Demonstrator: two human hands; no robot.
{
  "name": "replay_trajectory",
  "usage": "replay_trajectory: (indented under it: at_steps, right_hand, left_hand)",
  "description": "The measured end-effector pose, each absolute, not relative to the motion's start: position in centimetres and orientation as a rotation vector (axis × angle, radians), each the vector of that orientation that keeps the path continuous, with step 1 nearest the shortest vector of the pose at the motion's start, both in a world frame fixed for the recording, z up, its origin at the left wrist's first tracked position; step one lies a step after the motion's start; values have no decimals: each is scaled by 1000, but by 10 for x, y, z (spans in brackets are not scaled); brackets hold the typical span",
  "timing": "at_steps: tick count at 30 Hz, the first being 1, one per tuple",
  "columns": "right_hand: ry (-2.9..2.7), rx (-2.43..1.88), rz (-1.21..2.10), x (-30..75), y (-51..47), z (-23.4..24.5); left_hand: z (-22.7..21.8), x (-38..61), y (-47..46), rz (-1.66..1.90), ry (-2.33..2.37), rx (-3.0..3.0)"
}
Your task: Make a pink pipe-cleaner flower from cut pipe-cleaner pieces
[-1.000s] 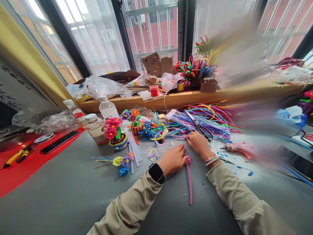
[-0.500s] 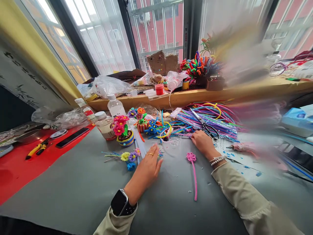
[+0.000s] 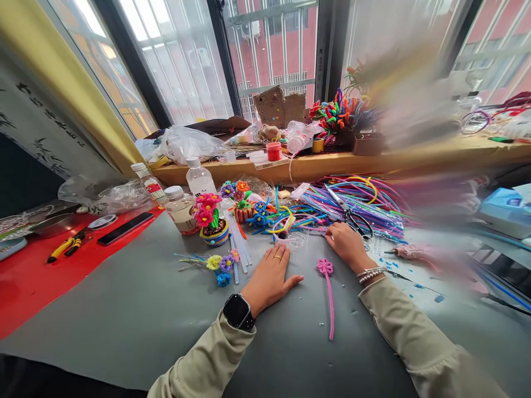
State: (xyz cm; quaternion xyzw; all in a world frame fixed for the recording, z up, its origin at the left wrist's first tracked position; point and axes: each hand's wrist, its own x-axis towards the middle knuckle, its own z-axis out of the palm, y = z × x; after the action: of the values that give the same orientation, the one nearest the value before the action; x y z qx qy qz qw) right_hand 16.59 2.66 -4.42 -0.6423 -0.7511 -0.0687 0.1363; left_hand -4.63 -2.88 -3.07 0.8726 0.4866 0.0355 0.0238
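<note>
My left hand [image 3: 270, 276] lies flat on the grey table, palm down, with fingers together and thumb spread out. Its fingertips reach toward a clear plastic piece [image 3: 299, 240]. My right hand [image 3: 347, 246] rests near the pipe cleaner pile, its fingers curled; whatever may be under them is hidden. Between the hands lies a pink pipe cleaner flower [image 3: 324, 267] with a long stem pointing toward me. Left of my left hand are small yellow, purple and blue flowers [image 3: 224, 264] on thin stems and several translucent glue sticks [image 3: 240, 243]. Black-handled scissors [image 3: 352, 214] lie just beyond my right hand.
A potted pink flower [image 3: 213, 232] and bottles [image 3: 181, 213] stand at the back left. Pliers [image 3: 68, 247] and a phone [image 3: 125, 228] lie on a red mat [image 3: 37, 290]. Bundled pipe cleaners [image 3: 381, 213] fill the back right, with a glue gun [image 3: 409, 252] nearby.
My left hand has moved right and flattened onto the table, uncovering the glue sticks. My right hand and the pink flower have stayed in place.
</note>
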Motion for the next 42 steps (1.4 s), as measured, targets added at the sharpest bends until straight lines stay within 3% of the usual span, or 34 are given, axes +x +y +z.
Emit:
replay_trajectory:
  at_steps: [15, 34, 42]
  right_hand:
    - [-2137, -1821, -121, 167, 23, -44]
    - [-2006, -1662, -30, 184, 11, -44]
    - [-1972, -1517, 522, 192, -8, -29]
  left_hand:
    - [-42, -80, -70, 216, 1737, 2771]
    - [-37, -70, -47, 131, 1571, 2698]
    - [-31, -66, -47, 426, 1556, 2801]
